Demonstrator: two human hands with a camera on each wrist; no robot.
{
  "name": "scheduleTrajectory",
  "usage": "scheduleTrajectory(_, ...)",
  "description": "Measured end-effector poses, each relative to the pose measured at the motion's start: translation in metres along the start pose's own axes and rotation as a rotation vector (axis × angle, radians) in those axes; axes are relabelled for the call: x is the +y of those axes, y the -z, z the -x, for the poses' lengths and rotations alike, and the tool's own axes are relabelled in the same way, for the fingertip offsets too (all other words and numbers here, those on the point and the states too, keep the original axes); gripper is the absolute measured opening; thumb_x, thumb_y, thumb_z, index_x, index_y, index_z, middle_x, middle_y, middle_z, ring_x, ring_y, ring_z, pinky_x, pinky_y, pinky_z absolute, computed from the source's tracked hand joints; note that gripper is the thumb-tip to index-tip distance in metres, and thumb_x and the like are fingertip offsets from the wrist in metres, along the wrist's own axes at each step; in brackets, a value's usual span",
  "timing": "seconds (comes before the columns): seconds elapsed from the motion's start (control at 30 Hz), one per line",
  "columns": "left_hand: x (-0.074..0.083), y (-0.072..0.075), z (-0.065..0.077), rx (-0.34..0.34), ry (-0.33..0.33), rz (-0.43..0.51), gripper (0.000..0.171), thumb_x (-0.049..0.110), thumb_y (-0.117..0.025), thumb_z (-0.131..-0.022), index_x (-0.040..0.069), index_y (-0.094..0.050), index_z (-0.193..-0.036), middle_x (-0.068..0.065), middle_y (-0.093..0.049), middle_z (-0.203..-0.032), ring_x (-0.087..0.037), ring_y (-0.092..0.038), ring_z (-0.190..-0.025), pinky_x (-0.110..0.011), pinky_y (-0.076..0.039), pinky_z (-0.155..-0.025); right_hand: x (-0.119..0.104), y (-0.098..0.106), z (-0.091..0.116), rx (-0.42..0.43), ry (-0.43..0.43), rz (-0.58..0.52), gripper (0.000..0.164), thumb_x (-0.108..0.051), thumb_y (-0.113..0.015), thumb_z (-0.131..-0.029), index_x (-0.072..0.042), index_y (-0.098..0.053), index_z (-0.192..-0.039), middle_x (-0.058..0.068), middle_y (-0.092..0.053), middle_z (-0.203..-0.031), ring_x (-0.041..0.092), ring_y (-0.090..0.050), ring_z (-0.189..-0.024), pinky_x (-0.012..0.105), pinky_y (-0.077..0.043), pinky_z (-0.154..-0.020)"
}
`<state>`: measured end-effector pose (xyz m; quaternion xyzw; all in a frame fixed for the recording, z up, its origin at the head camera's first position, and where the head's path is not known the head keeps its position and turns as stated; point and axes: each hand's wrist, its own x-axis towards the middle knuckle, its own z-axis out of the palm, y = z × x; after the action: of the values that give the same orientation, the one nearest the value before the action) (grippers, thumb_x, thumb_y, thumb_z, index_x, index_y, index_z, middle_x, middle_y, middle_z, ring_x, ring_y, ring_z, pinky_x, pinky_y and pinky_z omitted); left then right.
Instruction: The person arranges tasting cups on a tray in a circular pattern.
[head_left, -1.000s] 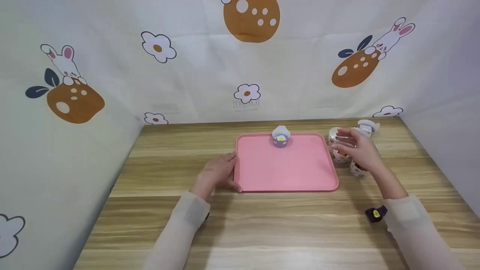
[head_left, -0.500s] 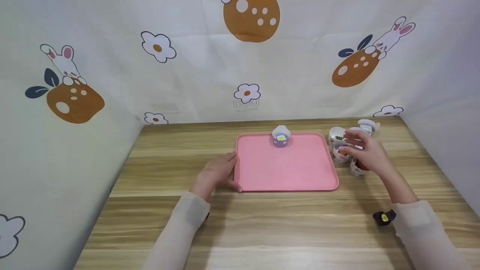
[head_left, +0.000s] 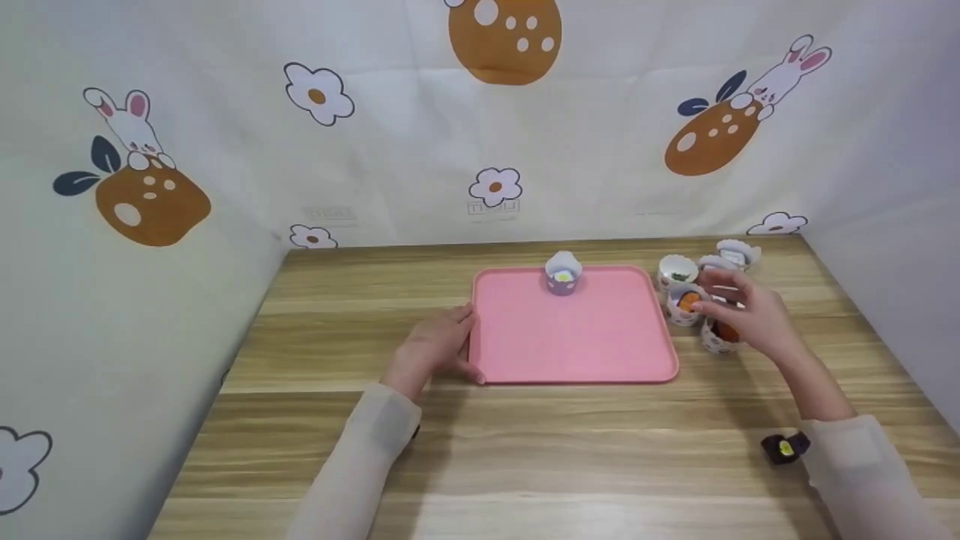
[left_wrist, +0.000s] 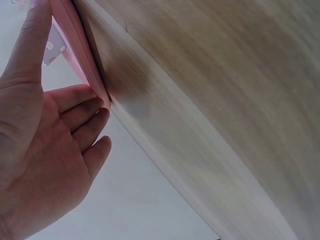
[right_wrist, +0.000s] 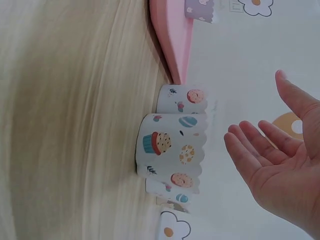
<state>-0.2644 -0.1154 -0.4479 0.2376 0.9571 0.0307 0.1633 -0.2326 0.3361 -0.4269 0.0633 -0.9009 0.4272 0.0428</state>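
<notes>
A pink tray (head_left: pixel 574 360) lies on the wooden table, with one purple paper cup (head_left: pixel 562 274) at its far edge. My left hand (head_left: pixel 439 345) rests against the tray's left rim (left_wrist: pixel 82 65), fingers straight. Several printed paper cups (head_left: pixel 681 271) stand in a cluster right of the tray; the cluster of cups (right_wrist: pixel 172 150) also shows in the right wrist view. My right hand (head_left: pixel 742 311) hovers just above that cluster, fingers (right_wrist: pixel 255 145) spread and holding nothing, nearest the front cup (head_left: pixel 718 337).
A patterned cloth backdrop (head_left: pixel 480 120) walls in the table on three sides. Bare wood table (head_left: pixel 525 450) stretches in front of the tray toward me. A small dark wrist device (head_left: pixel 784 448) sits at my right sleeve.
My right hand has drifted back and to the right, from over the far cups to over the front cup. My left hand and the tray have stayed put.
</notes>
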Motion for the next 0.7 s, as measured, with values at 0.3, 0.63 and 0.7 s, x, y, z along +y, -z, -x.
scheduleTrajectory(0.3, 0.000, 0.001, 0.000, -0.005, 0.001, -0.015, 0.114, 0.061, -0.078, -0.074, 0.005, -0.026, -0.157, -0.009, -0.020, -0.168, -0.026, -0.023, -0.155, -0.039, -0.022, -0.128, 0.007, 0.004, 0.009, -0.011, -0.035, 0.004, 0.063, -0.028, -0.068, -0.095, 0.004, -0.044, -0.144, 0.032, -0.049, -0.144, 0.051, -0.050, -0.130, -0.004, -0.043, -0.078)
scheduleTrajectory(0.63, 0.000, 0.000, -0.001, 0.013, -0.018, -0.024, 0.115, 0.063, -0.078, -0.073, 0.003, -0.025, -0.157, -0.011, -0.022, -0.167, -0.027, -0.024, -0.154, -0.039, -0.022, -0.127, 0.021, 0.011, 0.021, 0.024, 0.003, 0.007, 0.060, -0.021, -0.070, -0.094, 0.008, -0.046, -0.140, 0.036, -0.053, -0.136, -0.004, -0.059, -0.110, -0.003, -0.044, -0.080)
scheduleTrajectory(0.7, 0.000, 0.000, -0.001, 0.008, -0.014, -0.025, 0.115, 0.063, -0.077, -0.073, 0.004, -0.025, -0.157, -0.011, -0.021, -0.167, -0.026, -0.023, -0.154, -0.039, -0.022, -0.128, 0.023, 0.013, 0.023, 0.025, 0.007, -0.001, 0.060, -0.021, -0.070, -0.094, 0.009, -0.046, -0.140, 0.036, -0.053, -0.136, -0.018, -0.050, -0.104, -0.003, -0.044, -0.079)
